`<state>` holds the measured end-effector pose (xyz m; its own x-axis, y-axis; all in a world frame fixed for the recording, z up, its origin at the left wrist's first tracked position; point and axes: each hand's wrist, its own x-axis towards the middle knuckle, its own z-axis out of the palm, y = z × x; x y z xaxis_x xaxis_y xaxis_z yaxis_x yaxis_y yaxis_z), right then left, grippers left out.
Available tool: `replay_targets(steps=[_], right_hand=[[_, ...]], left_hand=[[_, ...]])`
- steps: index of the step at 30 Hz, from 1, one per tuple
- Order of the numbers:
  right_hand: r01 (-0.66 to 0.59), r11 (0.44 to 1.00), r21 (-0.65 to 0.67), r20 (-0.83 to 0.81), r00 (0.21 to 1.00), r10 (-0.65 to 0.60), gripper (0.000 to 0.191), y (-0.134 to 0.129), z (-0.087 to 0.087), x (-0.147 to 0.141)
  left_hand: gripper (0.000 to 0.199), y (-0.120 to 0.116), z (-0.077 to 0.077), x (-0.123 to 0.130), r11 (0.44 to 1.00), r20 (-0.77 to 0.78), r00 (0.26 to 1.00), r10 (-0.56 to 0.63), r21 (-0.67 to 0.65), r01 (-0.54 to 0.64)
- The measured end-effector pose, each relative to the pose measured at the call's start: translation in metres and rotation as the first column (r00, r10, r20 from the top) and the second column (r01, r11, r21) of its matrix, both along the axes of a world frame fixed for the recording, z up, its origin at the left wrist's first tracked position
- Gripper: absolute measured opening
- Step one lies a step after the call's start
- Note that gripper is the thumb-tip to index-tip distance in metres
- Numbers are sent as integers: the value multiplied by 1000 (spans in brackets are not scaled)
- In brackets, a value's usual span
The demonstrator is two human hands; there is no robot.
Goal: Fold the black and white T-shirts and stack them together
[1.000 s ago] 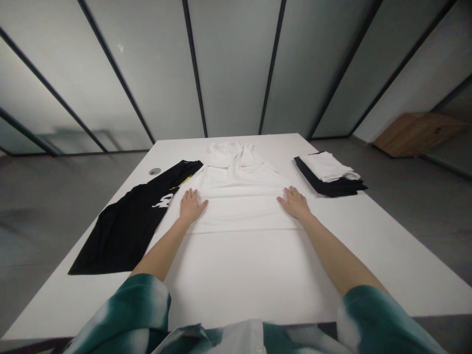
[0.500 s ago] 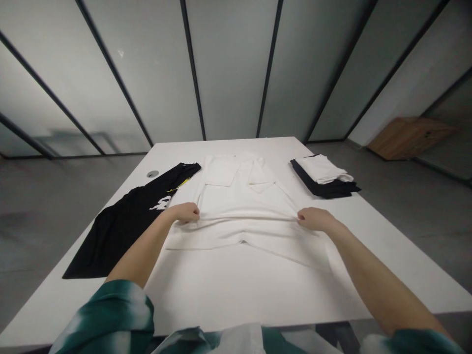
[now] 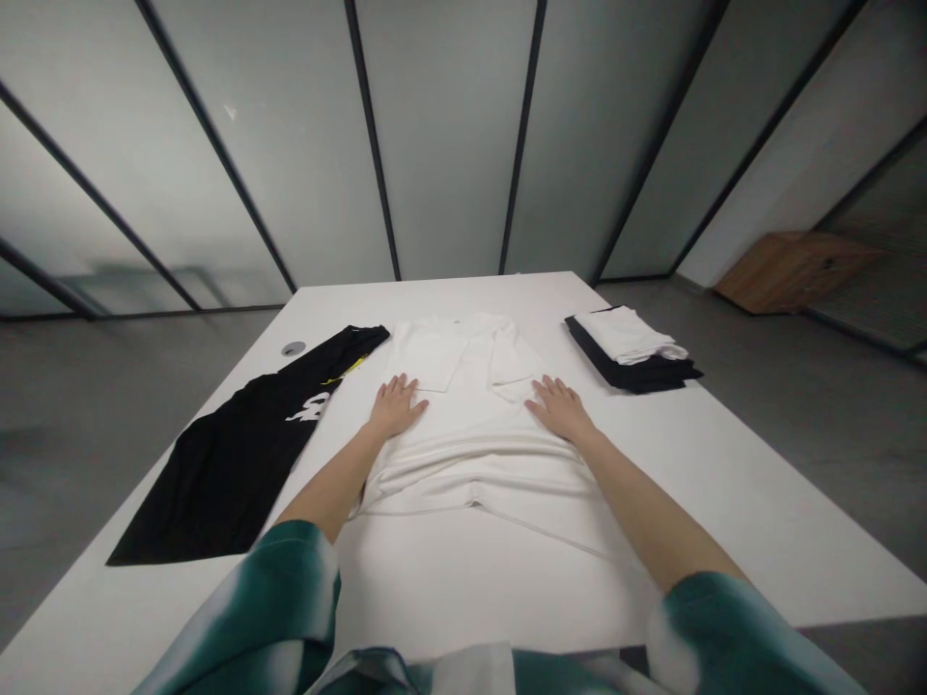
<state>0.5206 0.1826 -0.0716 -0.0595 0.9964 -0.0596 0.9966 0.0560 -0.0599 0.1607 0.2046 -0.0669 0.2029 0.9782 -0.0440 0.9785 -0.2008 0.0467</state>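
A white counter [image 3: 724,502] fills the view. At about nine o'clock a black garment [image 3: 238,454] with white print lies spread flat. At the centre a white shirt [image 3: 470,444] lies partly folded, sleeves tucked inward, soft ridges bunched along its near edge. The left hand [image 3: 395,405] and right hand [image 3: 559,409] rest palm-down on it, each grip apart with fingers spread, apparently pressing the cloth flat. At two o'clock sits a folded stack [image 3: 632,347], white on black.
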Motion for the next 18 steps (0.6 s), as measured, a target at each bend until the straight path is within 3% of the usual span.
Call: replay_targets(steps=[7,11,15,18], right_hand=[[72,996,-42,79,995,-69,68,-20,2,-1],[31,997,-69,91,996,-24,64,-35,17,-5],[66,997,-45,14,998,-66,55,-14,40,-12],[158,987,-19,-32,987,-159,58,11,43,-27]], left_hand=[[68,-16,6,-11,999,-54,998,33,-20,-34],[64,-25,18,-11,999,-72,997,34,-31,-37],[59,-12,27,8,997,0,1000,28,66,-28],[53,0,19,27,983,93,995,23,179,-39]])
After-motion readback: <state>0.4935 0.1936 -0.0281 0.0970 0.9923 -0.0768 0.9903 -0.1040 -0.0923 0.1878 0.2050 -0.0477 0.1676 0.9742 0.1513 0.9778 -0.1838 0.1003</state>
